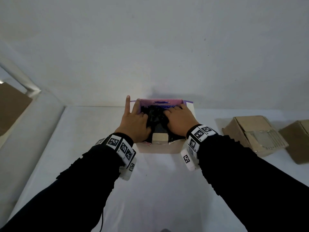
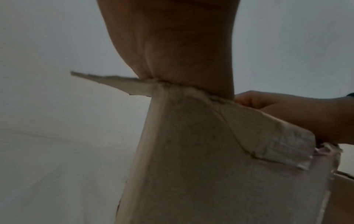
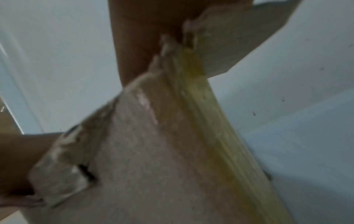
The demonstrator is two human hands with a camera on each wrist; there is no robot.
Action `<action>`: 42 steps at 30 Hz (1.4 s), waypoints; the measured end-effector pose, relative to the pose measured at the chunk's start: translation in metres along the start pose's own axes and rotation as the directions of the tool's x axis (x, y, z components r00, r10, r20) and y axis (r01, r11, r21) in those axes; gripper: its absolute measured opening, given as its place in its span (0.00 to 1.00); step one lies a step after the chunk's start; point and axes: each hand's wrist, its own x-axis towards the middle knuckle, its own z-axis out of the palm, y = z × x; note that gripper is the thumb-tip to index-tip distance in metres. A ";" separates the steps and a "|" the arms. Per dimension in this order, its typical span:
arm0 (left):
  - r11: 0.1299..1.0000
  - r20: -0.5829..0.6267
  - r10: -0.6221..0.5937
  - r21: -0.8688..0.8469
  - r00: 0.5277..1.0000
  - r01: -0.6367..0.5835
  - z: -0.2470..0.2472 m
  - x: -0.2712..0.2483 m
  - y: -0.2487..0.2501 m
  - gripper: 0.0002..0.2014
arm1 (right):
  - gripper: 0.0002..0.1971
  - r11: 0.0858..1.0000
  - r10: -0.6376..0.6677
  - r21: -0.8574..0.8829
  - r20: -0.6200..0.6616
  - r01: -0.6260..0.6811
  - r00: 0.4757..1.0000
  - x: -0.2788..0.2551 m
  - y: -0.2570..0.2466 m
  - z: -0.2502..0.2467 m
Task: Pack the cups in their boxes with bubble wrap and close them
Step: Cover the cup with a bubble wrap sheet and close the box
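The right hand (image 3: 145, 45) presses over the blurred box (image 3: 153, 166) edge.

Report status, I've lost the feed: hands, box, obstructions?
Left hand and right hand pressing black wrapped bundle into open white-and-purple cardboard box. Flaps up. Nothing blocking.

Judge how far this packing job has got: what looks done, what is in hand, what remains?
Done: two brown boxes sit closed at the right. In hand: left hand and right hand press a dark bundle into the open white box. Left: closing its flaps.
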 end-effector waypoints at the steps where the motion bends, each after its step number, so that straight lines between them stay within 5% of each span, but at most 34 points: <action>1: 1.000 0.019 -0.008 0.007 1.000 0.008 0.002 0.001 0.000 0.25 | 0.18 0.994 0.007 0.113 -0.065 0.001 0.998 -0.002 0.001 -0.002; 4: 0.999 0.007 -0.020 -0.033 1.000 0.020 0.005 0.000 0.000 0.30 | 0.15 0.940 -0.006 0.330 -0.225 0.082 0.974 -0.013 0.000 -0.005; 8: 0.999 0.022 -0.032 -0.003 0.999 0.033 0.000 -0.004 0.005 0.39 | 0.25 0.970 -0.180 0.143 -0.126 0.197 0.976 -0.028 -0.008 -0.001; 13: 0.994 0.068 -0.102 -0.024 0.992 0.104 -0.005 -0.018 0.009 0.26 | 0.11 0.959 -0.127 0.228 -0.199 0.172 0.972 -0.034 -0.007 -0.012; 16: 0.981 -0.054 -0.179 -0.088 0.982 0.174 -0.006 -0.028 0.009 0.26 | 0.06 0.970 -0.136 0.157 -0.289 0.187 0.948 -0.042 -0.008 -0.013; 20: 0.983 -0.301 -0.123 -0.170 0.945 0.074 0.002 -0.032 0.015 0.11 | 0.24 0.958 -0.123 0.239 -0.146 0.156 0.982 -0.049 -0.012 -0.017; 26: 0.966 -0.113 -0.138 -0.234 0.984 0.108 0.003 -0.045 0.019 0.46 | 0.15 0.952 -0.169 0.250 -0.050 0.177 0.984 -0.056 -0.013 -0.018; 29: 0.966 0.011 -0.160 -0.204 0.987 0.159 0.001 -0.049 0.024 0.47 | 0.12 0.937 -0.142 0.303 -0.124 0.174 0.982 -0.059 -0.018 -0.021; 31: 0.960 0.065 -0.179 -0.205 0.982 0.189 -0.001 -0.049 0.027 0.41 | 0.11 0.930 -0.076 0.322 -0.310 0.180 0.948 -0.065 -0.019 -0.022; 33: 0.960 0.103 -0.186 -0.195 0.977 0.203 -0.003 -0.047 0.029 0.39 | 0.19 0.933 0.158 0.360 -0.430 0.009 0.889 -0.073 -0.017 -0.023; 35: 0.961 0.123 -0.193 -0.176 0.973 0.213 -0.004 -0.046 0.029 0.39 | 0.27 0.846 0.446 0.480 -0.400 -0.232 0.801 -0.084 -0.014 -0.020; 37: 0.965 0.121 -0.204 -0.141 0.972 0.220 -0.006 -0.045 0.031 0.38 | 0.31 0.701 0.602 0.637 -0.285 -0.321 0.746 -0.090 -0.012 -0.015; 39: 0.967 0.120 -0.216 -0.112 0.969 0.229 -0.009 -0.042 0.033 0.34 | 0.30 0.629 0.597 0.743 -0.271 -0.230 0.755 -0.094 -0.012 -0.015; 42: 0.967 0.116 -0.238 -0.065 0.964 0.247 -0.013 -0.037 0.038 0.28 | 0.28 0.647 0.492 0.759 -0.340 -0.075 0.802 -0.095 -0.022 -0.022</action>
